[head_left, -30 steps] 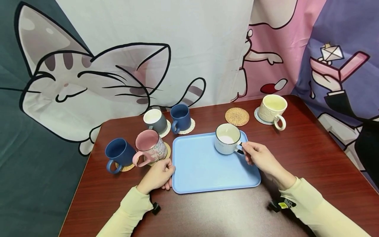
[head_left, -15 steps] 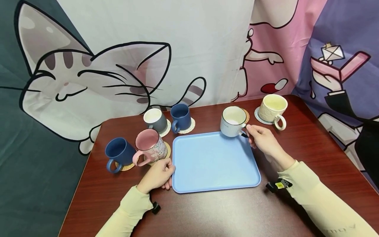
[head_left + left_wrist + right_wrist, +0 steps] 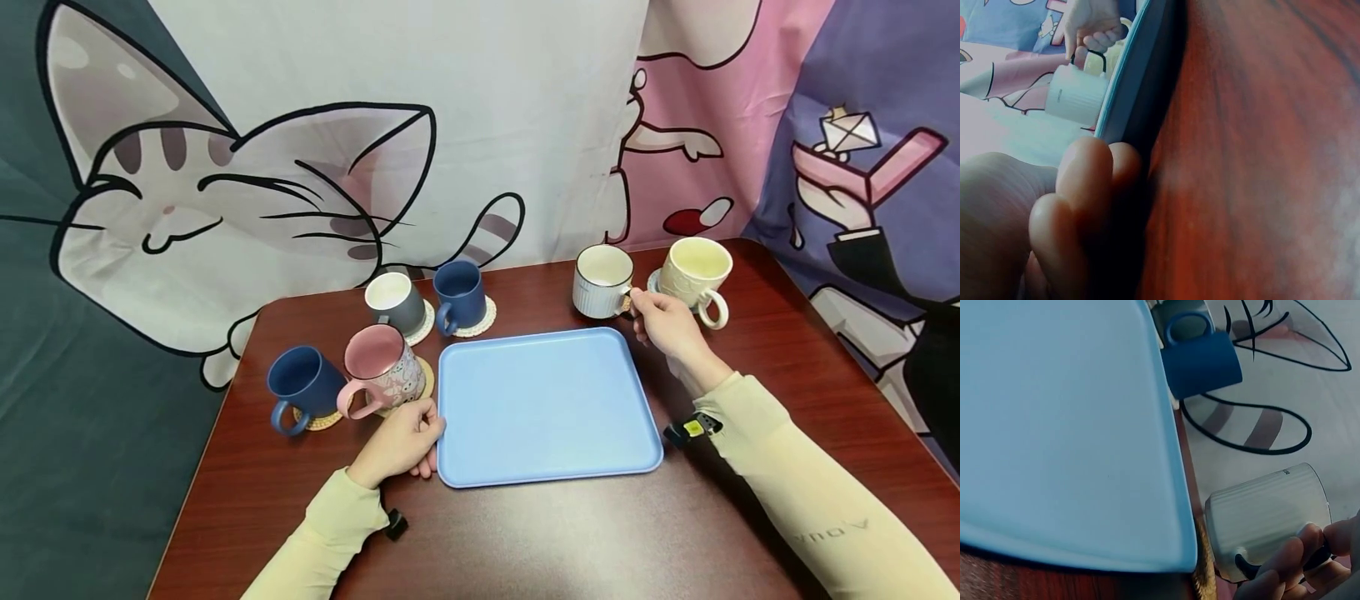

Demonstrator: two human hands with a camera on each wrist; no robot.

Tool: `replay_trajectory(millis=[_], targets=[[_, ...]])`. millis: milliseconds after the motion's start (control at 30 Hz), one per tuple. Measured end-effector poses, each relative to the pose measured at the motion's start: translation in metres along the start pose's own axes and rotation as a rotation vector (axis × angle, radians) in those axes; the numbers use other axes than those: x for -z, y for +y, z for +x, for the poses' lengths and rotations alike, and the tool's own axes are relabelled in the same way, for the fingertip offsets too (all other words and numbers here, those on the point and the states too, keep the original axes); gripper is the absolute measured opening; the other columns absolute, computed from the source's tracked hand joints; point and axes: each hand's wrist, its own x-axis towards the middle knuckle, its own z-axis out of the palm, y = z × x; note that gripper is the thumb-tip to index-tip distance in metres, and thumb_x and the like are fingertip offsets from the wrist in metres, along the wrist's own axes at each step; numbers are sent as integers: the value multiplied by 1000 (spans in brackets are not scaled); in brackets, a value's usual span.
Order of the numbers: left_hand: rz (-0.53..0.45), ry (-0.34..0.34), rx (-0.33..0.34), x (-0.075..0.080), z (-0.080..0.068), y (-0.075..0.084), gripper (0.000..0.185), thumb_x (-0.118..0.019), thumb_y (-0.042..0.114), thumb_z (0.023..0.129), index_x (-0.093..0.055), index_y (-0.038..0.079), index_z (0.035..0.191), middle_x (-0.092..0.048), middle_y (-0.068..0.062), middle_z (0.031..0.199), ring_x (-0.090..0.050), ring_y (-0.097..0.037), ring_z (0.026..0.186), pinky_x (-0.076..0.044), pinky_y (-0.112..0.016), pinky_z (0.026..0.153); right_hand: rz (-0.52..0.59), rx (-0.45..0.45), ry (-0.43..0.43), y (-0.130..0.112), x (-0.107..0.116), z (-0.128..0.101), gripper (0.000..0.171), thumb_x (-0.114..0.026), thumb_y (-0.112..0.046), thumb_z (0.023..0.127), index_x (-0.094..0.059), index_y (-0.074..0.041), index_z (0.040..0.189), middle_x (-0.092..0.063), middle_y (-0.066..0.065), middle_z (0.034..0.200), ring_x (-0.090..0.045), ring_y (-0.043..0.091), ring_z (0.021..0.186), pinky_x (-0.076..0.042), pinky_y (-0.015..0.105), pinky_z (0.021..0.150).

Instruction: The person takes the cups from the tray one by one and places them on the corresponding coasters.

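A white ribbed mug [image 3: 597,292] with a dark rim and black handle is upright beyond the far right corner of the light blue tray [image 3: 547,408]. My right hand [image 3: 667,321] pinches its handle, and in the right wrist view the fingertips [image 3: 1310,536] curl round that handle beside the mug [image 3: 1266,515]. Under the mug, a woven straw coaster [image 3: 1202,562] shows by its edge and is mostly hidden. At the tray's left edge my left hand [image 3: 401,437] holds the rim between thumb and fingers; the left wrist view has fingertips [image 3: 1085,165] right at that edge.
Left of the tray, a pink patterned mug [image 3: 384,371] and a dark blue mug [image 3: 303,383] sit on coasters. Behind are a grey mug [image 3: 397,302] and another blue mug [image 3: 460,293]. A pale yellow mug [image 3: 693,271] stands at the back right, near a cartoon-printed cloth [image 3: 555,125].
My right hand has carried the white mug from over the tray, back and slightly right, to the woven coaster, which the mug now mostly covers. The left hand and tray have stayed put.
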Motion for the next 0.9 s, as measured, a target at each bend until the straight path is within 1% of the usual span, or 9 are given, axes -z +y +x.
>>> replay_trajectory(millis=[267, 400, 600, 767, 900], targets=[[3, -1, 2, 0, 0, -2, 24, -51, 16, 106, -55, 6, 85, -66, -1, 51, -64, -19, 39, -55, -37, 42, 20, -47, 53, 3, 2, 15, 47, -46, -47, 109, -56, -4, 92, -53, -11, 65, -54, 5, 60, -49, 26, 60], [-2, -1, 5, 0, 0, -2, 23, -51, 16, 106, -55, 6, 85, -66, -1, 51, -64, -19, 40, -55, -37, 42, 35, -66, 70, 6, 3, 20, 47, -46, -47, 108, -56, -3, 95, -54, -12, 64, -54, 4, 60, -48, 24, 59], [-10, -4, 8, -1, -1, -2, 24, -51, 17, 106, -54, 6, 85, -66, -1, 51, -64, -19, 40, -55, -37, 42, 57, -81, 82, 10, 1, 25, 48, -47, -46, 108, -55, -1, 97, -54, -12, 64, -54, 4, 59, -48, 24, 58], [-12, -9, 3, -1, -2, -1, 24, -52, 17, 107, -54, 6, 85, -66, -1, 51, -64, -19, 40, -55, -37, 42, 65, -81, 82, 14, 2, 27, 46, -47, -46, 108, -56, -2, 96, -54, -13, 64, -54, 3, 58, -48, 24, 58], [-10, -7, 1, -1, -1, 1, 24, -52, 17, 106, -54, 7, 85, -66, -1, 51, -64, -20, 40, -55, -37, 42, 49, -63, 60, 17, 6, 27, 45, -46, -46, 109, -57, -2, 103, -54, -13, 62, -55, 3, 57, -48, 24, 58]])
